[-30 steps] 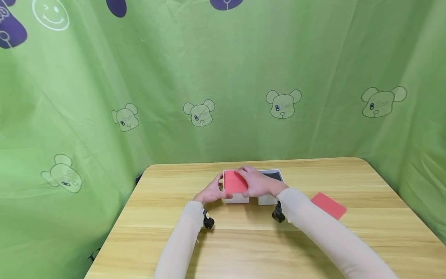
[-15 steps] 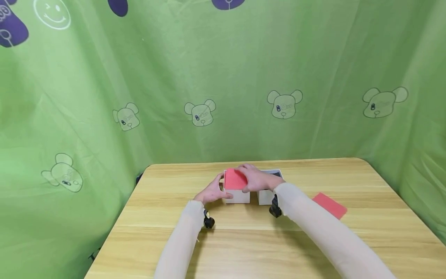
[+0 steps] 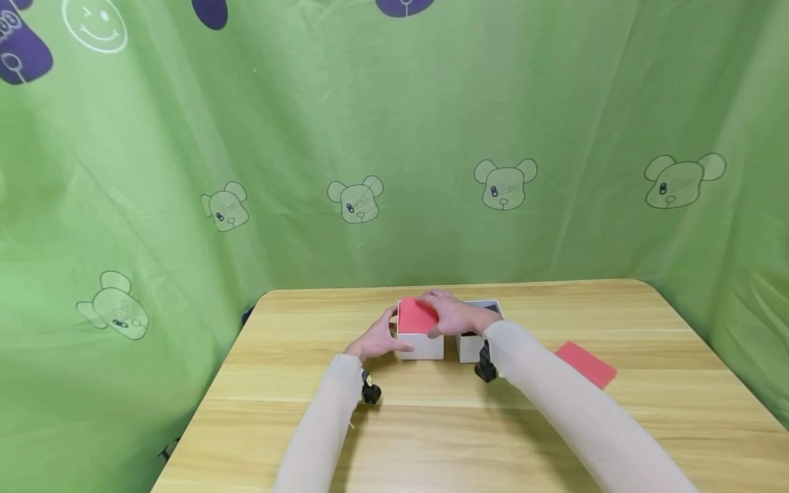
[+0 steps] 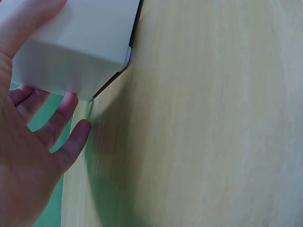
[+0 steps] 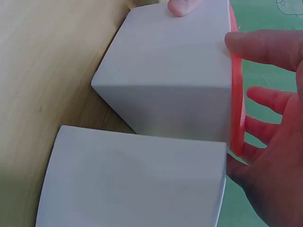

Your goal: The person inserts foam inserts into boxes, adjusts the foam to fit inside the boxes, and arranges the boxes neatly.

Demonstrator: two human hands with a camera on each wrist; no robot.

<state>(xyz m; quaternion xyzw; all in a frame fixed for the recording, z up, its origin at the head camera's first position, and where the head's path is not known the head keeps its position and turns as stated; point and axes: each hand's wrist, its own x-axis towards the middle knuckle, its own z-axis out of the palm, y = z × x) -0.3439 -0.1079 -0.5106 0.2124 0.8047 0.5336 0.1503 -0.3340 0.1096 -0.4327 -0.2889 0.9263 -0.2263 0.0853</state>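
Observation:
A white box (image 3: pixel 422 346) stands near the back of the table, a thick red foam sheet (image 3: pixel 414 316) across its top. My left hand (image 3: pixel 374 341) grips this box at its left corner, thumb on the front face and fingers around the far side. Over the red sheet, my right hand (image 3: pixel 455 317) spans it from the near edge to the far edge. In the right wrist view the thumb (image 5: pixel 255 45) lies at the box's rim, and the sheet's red edge (image 5: pixel 237 101) sticks out slightly past the rim.
Just right of the gripped box is a second white box (image 3: pixel 470 350), open on top, with dark material (image 3: pixel 493 310) inside. Another red sheet (image 3: pixel 587 365) lies flat on the wooden table (image 3: pixel 431 438) farther right. A green curtain (image 3: pixel 425 239) hangs behind the table.
The red sheet's near edge has shifted back onto the box top, showing more of the front face. My right hand has moved slightly back with it; my left hand keeps its place.

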